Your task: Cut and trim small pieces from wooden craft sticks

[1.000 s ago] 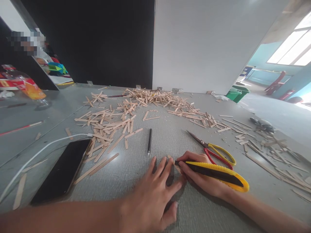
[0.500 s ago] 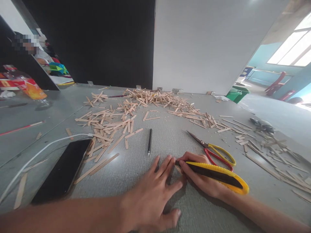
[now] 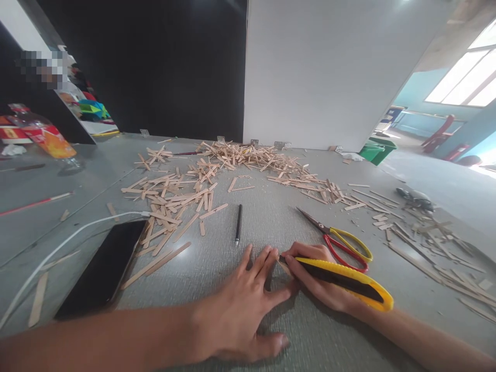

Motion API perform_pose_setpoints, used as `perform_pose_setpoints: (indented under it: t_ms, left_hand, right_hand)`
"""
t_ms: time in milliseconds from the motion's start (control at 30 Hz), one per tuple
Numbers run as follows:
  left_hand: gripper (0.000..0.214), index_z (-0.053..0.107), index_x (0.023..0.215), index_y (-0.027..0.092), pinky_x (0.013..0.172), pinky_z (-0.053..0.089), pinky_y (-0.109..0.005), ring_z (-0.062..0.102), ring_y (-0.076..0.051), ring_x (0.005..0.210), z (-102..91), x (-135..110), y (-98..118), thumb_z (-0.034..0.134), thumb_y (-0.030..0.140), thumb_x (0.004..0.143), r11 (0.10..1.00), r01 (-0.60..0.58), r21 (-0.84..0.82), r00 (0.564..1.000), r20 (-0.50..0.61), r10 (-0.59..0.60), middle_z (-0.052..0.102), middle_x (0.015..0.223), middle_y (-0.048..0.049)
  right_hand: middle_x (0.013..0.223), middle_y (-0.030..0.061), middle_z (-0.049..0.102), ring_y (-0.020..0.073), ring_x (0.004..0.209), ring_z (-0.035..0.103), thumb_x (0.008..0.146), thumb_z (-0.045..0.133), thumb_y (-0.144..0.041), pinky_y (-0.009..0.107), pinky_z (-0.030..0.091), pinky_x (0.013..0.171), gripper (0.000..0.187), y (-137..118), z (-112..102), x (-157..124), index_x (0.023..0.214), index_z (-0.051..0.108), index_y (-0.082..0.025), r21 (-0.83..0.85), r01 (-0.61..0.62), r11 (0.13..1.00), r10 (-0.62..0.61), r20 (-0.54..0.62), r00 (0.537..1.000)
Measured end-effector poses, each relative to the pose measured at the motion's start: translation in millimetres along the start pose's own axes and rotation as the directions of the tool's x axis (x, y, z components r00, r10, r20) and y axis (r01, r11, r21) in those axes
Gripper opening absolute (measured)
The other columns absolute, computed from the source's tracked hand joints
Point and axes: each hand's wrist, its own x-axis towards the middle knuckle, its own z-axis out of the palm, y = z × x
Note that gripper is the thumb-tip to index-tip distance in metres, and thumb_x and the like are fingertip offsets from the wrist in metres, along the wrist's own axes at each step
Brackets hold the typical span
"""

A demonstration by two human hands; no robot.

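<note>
My right hand [image 3: 315, 274] grips a yellow and black utility knife [image 3: 344, 281], its front end pointing down and left at the tabletop. Under that front end shows a small piece of wooden stick [image 3: 284, 266], mostly hidden by the fingers. My left hand [image 3: 244, 305] lies with fingers spread on the table, its fingertips and index finger beside the stick piece. Just beyond my hands lies a slim black pen-like tool [image 3: 239, 225]. Scissors [image 3: 337, 237] with one red and one yellow handle rest beyond my right hand.
Many wooden sticks [image 3: 248, 155] are heaped at the back, with more [image 3: 170, 191] to the left. A phone [image 3: 103, 268] with a white cable [image 3: 58, 253] lies left. Thin wood strips [image 3: 418, 263] lie right. A bottle [image 3: 48, 134] is far left; black and white panels [image 3: 329, 77] stand behind.
Both hands keep nearly the same pose around the stick piece. The knife's rear end has shifted slightly left, and the whole view has moved a little.
</note>
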Motion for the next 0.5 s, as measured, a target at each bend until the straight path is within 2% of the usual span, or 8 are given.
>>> perform_pose_setpoints:
  t_ms: [233, 367, 500]
  left_hand:
    - [0.068, 0.046, 0.152, 0.023, 0.119, 0.011, -0.075, 0.009, -0.046, 0.156, 2.0, 0.1, -0.2, 0.048, 0.064, 0.098, 1.0, 0.01, 0.006, 1.0, 0.003, -0.01, 0.015, 0.17, -0.0218]
    - [0.07, 0.044, 0.154, 0.025, 0.119, 0.012, -0.074, 0.011, -0.046, 0.156, -0.5, 0.5, 0.2, 0.049, 0.066, 0.097, 1.0, 0.017, 0.006, 1.0, 0.016, -0.017, 0.014, 0.171, -0.0182]
    - [0.071, 0.044, 0.154, 0.025, 0.12, 0.012, -0.074, 0.01, -0.045, 0.156, 0.2, -0.6, -0.6, 0.048, 0.067, 0.097, 1.0, 0.013, 0.018, 1.0, 0.013, -0.013, 0.014, 0.171, -0.0176]
  right_hand:
    - [0.063, -0.0006, 0.055, 0.0164, 0.054, 0.048, 0.106, 0.045, -0.045, 0.033, 0.039, 0.058, 0.04, 4.8, 3.4, -0.8, 0.072, 0.052, -0.024, 0.017, 0.024, 1.0, -0.024, -0.002, 1.0]
    - [0.061, -0.0024, 0.049, 0.0161, 0.054, 0.044, 0.106, 0.044, -0.04, 0.034, 0.039, 0.058, 0.039, 5.4, 2.7, -1.7, 0.07, 0.049, -0.025, 0.004, 0.017, 1.0, -0.017, -0.005, 1.0]
    - [0.06, -0.0022, 0.05, 0.016, 0.054, 0.045, 0.106, 0.044, -0.04, 0.034, 0.041, 0.059, 0.04, 5.1, 2.0, -2.8, 0.069, 0.048, -0.025, -0.008, 0.012, 1.0, -0.012, -0.005, 1.0]
